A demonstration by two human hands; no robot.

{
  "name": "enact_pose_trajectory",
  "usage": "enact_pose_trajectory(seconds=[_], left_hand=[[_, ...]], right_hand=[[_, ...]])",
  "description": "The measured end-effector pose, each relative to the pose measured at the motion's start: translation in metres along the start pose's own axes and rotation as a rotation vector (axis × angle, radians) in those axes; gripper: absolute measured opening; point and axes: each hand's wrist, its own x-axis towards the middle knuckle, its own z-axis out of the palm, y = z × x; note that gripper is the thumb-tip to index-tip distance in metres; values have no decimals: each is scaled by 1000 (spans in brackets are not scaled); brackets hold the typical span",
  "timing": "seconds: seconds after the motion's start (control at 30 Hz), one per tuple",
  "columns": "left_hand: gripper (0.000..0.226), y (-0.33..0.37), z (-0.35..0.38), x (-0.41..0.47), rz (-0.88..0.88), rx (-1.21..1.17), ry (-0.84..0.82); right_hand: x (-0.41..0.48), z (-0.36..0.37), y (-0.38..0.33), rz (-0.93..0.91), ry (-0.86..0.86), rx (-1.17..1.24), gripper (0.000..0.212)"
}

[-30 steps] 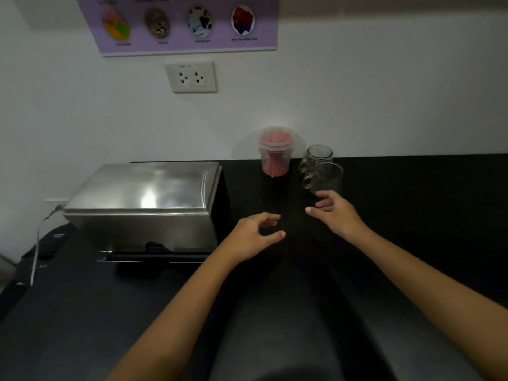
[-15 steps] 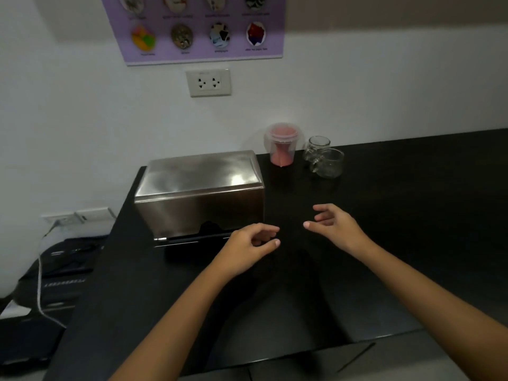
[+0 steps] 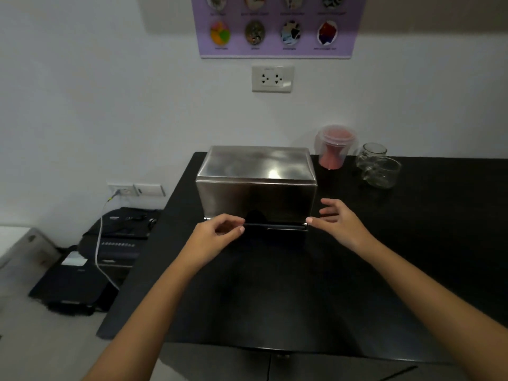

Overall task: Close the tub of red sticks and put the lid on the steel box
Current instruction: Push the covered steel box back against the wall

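A steel box (image 3: 257,182) with its shiny lid (image 3: 257,164) on top stands at the back left of the black counter (image 3: 316,284). To its right, against the wall, is a clear tub (image 3: 336,146) holding red sticks, with a clear lid on it. My left hand (image 3: 217,236) hovers at the box's lower front left corner, fingers curled with nothing in them. My right hand (image 3: 339,222) is at the lower front right corner, fingers spread and empty. Both hands flank a dark slot along the box's base.
Two clear glass mugs (image 3: 380,169) stand to the right of the tub. A black device (image 3: 110,248) with a white cable sits on the floor to the left of the counter. A wall socket (image 3: 272,78) and a purple poster (image 3: 277,26) hang above.
My view has swung left and back, so the box now sits centred. Both hands have moved from the bare counter to the box's front bottom corners.
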Motion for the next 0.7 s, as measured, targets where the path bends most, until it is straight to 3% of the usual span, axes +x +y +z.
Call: enact_pose_trajectory(seconds=[0.2,0.4,0.57,0.7], left_hand=[[18,-14,-35,14,51,-48,250],[58,-39,-56,56,19,-67,285],[102,-67,-61,75,-83,-175,20],[104,-80,-58,93,-75,-133,-85]], right_hand=[[14,6,3,32,-5,30,80],[24,17,2,70,-5,81,83],[30,25,-5,83,70,150,80],[32,35,-7,106,137,180,76]])
